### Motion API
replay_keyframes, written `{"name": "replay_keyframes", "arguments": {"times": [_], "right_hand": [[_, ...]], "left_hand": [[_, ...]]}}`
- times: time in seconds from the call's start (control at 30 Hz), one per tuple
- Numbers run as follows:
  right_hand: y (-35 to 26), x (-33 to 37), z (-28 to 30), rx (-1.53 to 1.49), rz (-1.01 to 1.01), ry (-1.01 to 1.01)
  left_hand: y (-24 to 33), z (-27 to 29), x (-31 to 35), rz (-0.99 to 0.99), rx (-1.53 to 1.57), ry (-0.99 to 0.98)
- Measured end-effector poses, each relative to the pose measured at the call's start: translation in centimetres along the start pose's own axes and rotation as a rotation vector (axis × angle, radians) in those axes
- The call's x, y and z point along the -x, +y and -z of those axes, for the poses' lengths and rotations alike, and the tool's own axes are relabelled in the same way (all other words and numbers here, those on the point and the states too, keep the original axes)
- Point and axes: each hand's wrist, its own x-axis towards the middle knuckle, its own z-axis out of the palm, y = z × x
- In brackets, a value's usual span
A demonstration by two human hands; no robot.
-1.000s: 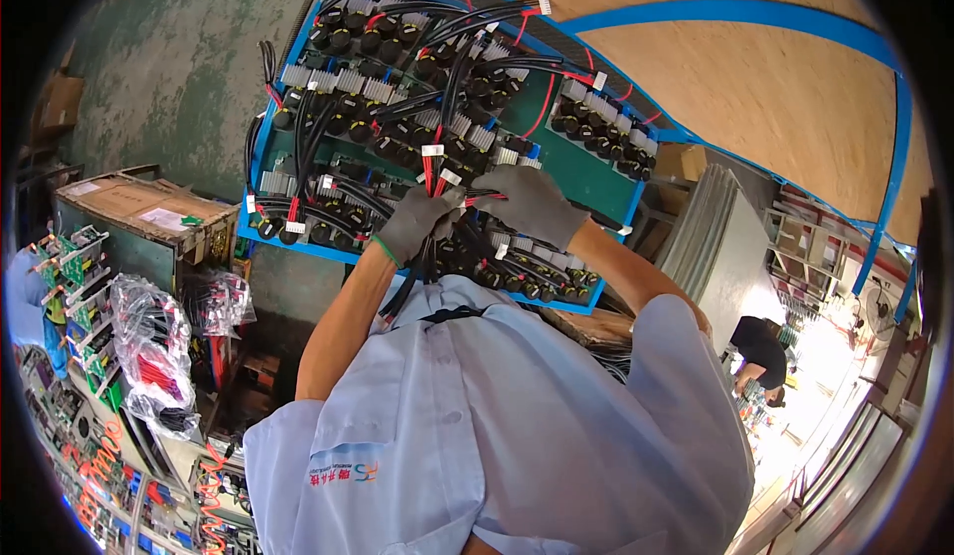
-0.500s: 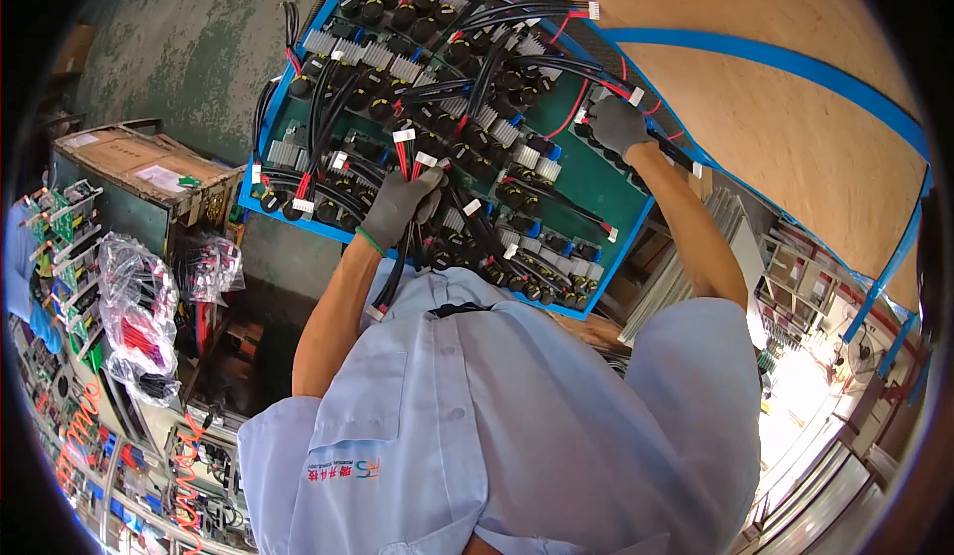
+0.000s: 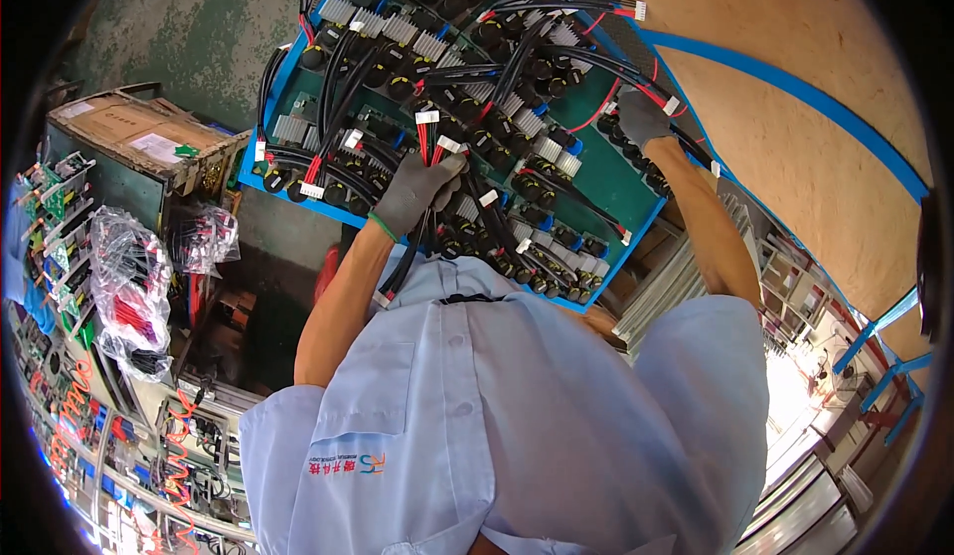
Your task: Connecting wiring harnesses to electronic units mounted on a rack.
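My left hand (image 3: 419,195), in a grey glove with a green cuff, is closed around a bundle of black and red cables (image 3: 425,143) with white connectors; their tails hang below the fist. My right hand (image 3: 644,118), also gloved in grey, grips a circuit board (image 3: 618,148) with black capacitors at the tray's right side; its fingertips are partly hidden. Under both hands lies a green tray with a blue rim (image 3: 626,260). Rows of circuit boards with capacitors and silver heat sinks (image 3: 400,28) fill most of it, with more cable bundles (image 3: 576,0) across them.
A wooden panel with a blue strip (image 3: 785,76) rises beyond the tray at the right. To the left stand a cardboard box (image 3: 134,130), plastic-wrapped cables (image 3: 129,277) and a rack of green boards (image 3: 55,222). Long pale strips (image 3: 686,272) lie below the tray's right corner.
The whole view has shifted slightly, so the tray and hands appear farther right. Both hands keep their hold; little else differs.
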Motion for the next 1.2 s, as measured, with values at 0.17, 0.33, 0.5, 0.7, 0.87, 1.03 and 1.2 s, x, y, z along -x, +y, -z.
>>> {"name": "replay_keyframes", "arguments": {"times": [0.17, 0.33, 0.5, 0.7, 0.87, 1.03, 1.2], "right_hand": [[2.5, -1.4, -3.2, 0.090, 0.140, 0.066], [3.4, -1.6, -3.7, 0.060, 0.175, 0.055], [1.0, -1.1, -1.1, 0.065, 0.165, -0.019], [0.3, -1.5, -1.1, 0.173, 0.231, -0.030], [0.5, -2.5, -1.0, 0.205, 0.242, -0.179], [1.2, -3.4, -2.3, 0.122, 0.309, -0.160], [2.2, -4.5, -3.9, 0.167, 0.269, -0.047]], "left_hand": [[-0.1, -0.1, -0.3, 0.044, -0.004, 0.029], [0.1, -0.2, -0.3, 0.035, -0.033, 0.023], [0.2, 0.0, -0.2, 0.012, -0.023, 0.009], [-0.1, 0.0, -0.6, 0.055, -0.007, 0.023], [0.3, -0.1, -0.5, 0.056, -0.022, 0.030], [0.8, -0.2, -0.3, 0.051, -0.029, 0.009], [0.9, -0.7, -0.2, 0.079, 0.012, 0.068]]}}
